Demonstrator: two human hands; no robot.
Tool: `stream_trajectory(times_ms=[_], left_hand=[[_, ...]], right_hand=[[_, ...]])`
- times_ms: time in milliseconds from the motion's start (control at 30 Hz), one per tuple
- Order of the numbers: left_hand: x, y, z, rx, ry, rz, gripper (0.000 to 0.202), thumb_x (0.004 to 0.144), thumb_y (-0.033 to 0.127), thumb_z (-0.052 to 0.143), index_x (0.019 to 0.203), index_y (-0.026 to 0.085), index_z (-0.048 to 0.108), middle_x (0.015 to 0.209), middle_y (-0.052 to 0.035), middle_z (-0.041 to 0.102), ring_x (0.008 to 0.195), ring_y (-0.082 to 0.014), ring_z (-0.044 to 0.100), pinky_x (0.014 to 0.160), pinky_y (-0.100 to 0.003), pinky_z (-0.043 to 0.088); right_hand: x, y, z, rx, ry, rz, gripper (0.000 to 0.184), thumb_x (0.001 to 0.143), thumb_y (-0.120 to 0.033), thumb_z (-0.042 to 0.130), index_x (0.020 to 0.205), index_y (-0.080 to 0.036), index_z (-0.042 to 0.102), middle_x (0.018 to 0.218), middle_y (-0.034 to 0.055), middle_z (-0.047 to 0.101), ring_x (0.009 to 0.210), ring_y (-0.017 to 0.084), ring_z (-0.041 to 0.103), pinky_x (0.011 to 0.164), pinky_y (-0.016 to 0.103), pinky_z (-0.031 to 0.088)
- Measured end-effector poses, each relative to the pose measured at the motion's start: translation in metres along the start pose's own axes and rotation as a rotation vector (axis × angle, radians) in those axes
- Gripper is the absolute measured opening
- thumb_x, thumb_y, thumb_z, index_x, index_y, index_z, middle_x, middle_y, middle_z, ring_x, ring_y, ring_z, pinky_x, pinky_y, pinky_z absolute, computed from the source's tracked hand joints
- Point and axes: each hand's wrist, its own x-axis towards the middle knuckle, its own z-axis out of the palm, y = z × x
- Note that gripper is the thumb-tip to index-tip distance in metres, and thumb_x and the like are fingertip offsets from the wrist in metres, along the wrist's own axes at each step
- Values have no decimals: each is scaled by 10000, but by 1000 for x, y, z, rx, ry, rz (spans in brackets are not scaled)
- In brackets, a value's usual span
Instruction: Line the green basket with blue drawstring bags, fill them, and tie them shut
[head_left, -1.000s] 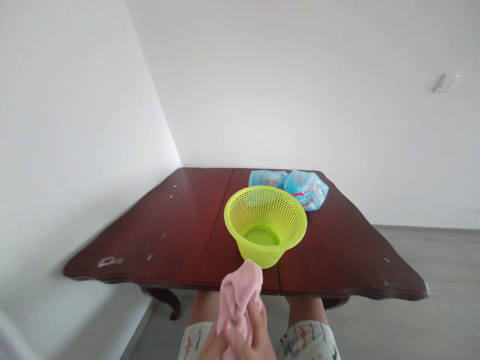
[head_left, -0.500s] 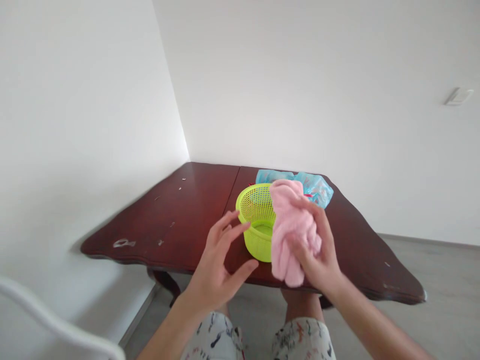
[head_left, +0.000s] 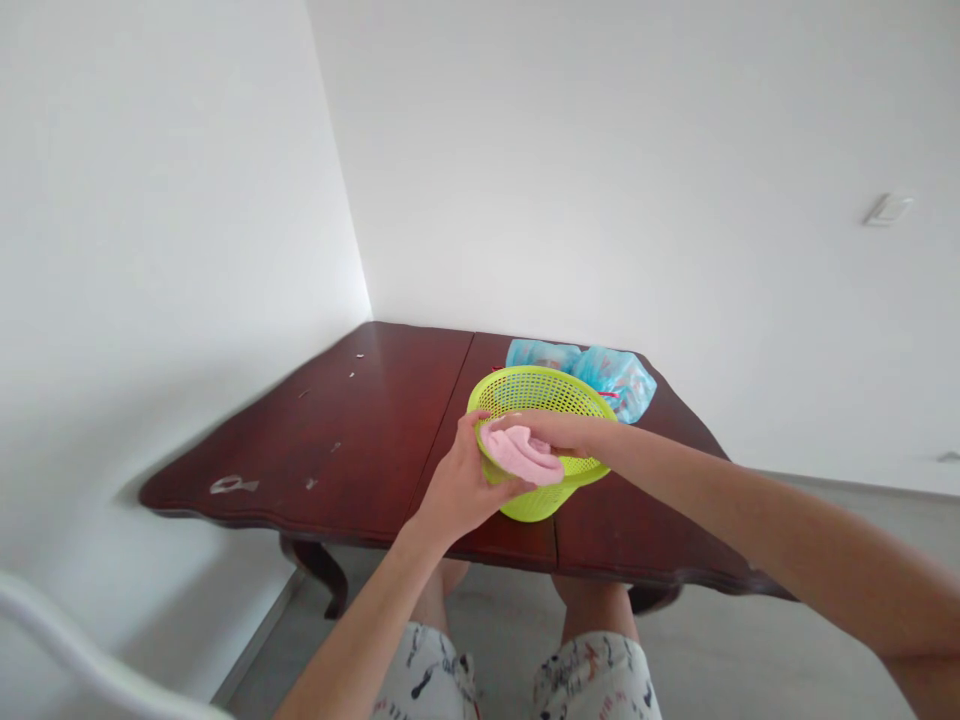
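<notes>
A lime-green plastic basket (head_left: 551, 505) with perforated sides stands near the front edge of the dark red-brown table. Over its near left rim lies a bunched pink towel (head_left: 521, 455), partly inside the basket. My right hand (head_left: 544, 428) reaches across from the right and is closed on the towel, its fingertips partly hidden in the folds. At the basket's left side, my left hand (head_left: 465, 485) grips the rim, fingers on the outer left and thumb along the near wall, just below the towel.
Blue translucent plastic bags (head_left: 615, 382) lie behind the basket against the wall. Bits of whitish residue (head_left: 234, 485) mark the left part of the wooden table (head_left: 375, 430). A white curved bar (head_left: 82, 650) crosses the lower left corner.
My right hand has carried the pink towel leftward from beside the basket onto its near rim. My left hand, open and spread before, has closed on the basket's left side.
</notes>
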Motion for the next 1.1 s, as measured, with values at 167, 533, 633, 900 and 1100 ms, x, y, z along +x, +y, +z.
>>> stream_trajectory(times_ms=[167, 533, 633, 900, 1100], left_hand=[[3, -7, -4, 110, 83, 76, 1102, 705, 763, 1090, 1479, 296, 459, 1586, -168, 652, 1378, -461, 772, 1124, -660, 656], [10, -24, -7, 76, 142, 187, 996, 784, 861, 1014, 1444, 299, 525, 1597, -163, 652, 1444, -438, 727, 1169, -621, 624], [10, -25, -8, 36, 121, 202, 1017, 735, 891, 1033, 1411, 300, 556, 1541, -148, 674, 1422, -435, 734, 1165, -610, 623], [10, -25, -6, 72, 196, 148, 990, 721, 829, 1073, 1335, 298, 506, 1533, -142, 627, 1466, -429, 675, 1170, -603, 595], [12, -9, 6, 78, 213, 89, 935, 775, 764, 1062, 1346, 296, 488, 1501, -130, 594, 1456, -413, 654, 1178, -610, 588]], right_hand=[[-15, -20, -36, -613, -334, -41, 196, 1039, -398, 778, 1131, -259, 880, 1126, 60, 834, 948, 258, 730, 805, 364, 560], [2, 12, -65, -1886, -212, -874, 385, 1123, -270, 718, 1507, -245, 741, 1638, 172, 698, 1528, 432, 605, 1076, 518, 533], [19, 16, -69, -1965, -282, -1091, 414, 1164, -180, 642, 1554, -299, 712, 1740, 118, 651, 1579, 391, 569, 1113, 514, 511], [36, 19, -71, -1673, -236, -375, 487, 934, -331, 828, 1405, -212, 798, 1531, 186, 757, 1470, 471, 618, 1168, 568, 516], [40, 27, -56, -1219, -196, 174, 218, 822, -373, 918, 982, -249, 835, 860, 79, 796, 935, 351, 815, 848, 485, 662]])
